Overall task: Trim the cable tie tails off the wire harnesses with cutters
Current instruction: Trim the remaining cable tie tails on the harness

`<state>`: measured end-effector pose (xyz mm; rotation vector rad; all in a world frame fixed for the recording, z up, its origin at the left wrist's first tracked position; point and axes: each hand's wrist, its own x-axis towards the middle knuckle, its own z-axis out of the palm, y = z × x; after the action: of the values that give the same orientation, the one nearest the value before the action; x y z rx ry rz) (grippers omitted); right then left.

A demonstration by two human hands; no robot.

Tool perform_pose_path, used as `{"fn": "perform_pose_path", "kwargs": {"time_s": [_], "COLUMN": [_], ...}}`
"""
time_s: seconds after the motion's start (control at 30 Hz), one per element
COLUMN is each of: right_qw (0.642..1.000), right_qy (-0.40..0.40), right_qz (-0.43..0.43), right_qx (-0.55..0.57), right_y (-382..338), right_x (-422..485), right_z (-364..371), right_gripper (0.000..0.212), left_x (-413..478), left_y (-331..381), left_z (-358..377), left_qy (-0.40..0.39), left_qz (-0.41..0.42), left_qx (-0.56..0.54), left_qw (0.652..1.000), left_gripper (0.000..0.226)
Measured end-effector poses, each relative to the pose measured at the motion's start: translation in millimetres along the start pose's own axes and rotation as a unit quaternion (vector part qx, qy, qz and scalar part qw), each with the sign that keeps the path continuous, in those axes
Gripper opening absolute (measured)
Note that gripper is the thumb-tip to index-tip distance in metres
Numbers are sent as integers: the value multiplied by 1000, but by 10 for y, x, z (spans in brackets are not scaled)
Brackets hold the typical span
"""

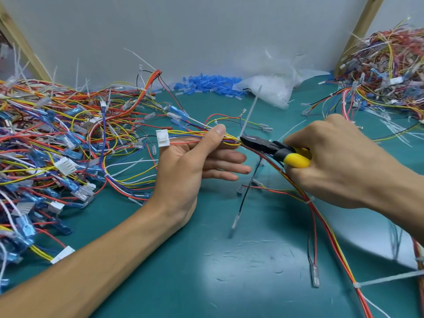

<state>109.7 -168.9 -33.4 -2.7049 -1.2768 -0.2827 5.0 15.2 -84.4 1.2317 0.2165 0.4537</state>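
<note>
Your left hand (197,164) pinches the harness (188,134) between thumb and fingers (229,157); your right hand (339,161) grips the cutters (263,145), tips at the tie tail (250,111)

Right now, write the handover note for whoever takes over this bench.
Left hand pinches the harness, thumb on top.
Right hand grips the cutters, tips at the base of the upright cable tie tail.
That tail is not yet cut.
Left to do: cut it, then the second tail lower on the same harness, then the pile on the left, tails sticking up.
</note>
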Motion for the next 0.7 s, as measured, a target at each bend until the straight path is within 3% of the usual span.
{"fn": "perform_pose_path", "kwargs": {"time_s": [0.7], "right_qw": [998], "right_qy": [23], "right_qz": [-45], "right_qx": [-29], "right_y": [16], "right_x": [16], "right_z": [132], "right_gripper": [18], "left_x": [0], "left_y": [-25], "left_z": [12], "left_qy": [-13], "left_qz": [37], "left_qx": [23], "left_qw": [999], "left_gripper": [34]}}
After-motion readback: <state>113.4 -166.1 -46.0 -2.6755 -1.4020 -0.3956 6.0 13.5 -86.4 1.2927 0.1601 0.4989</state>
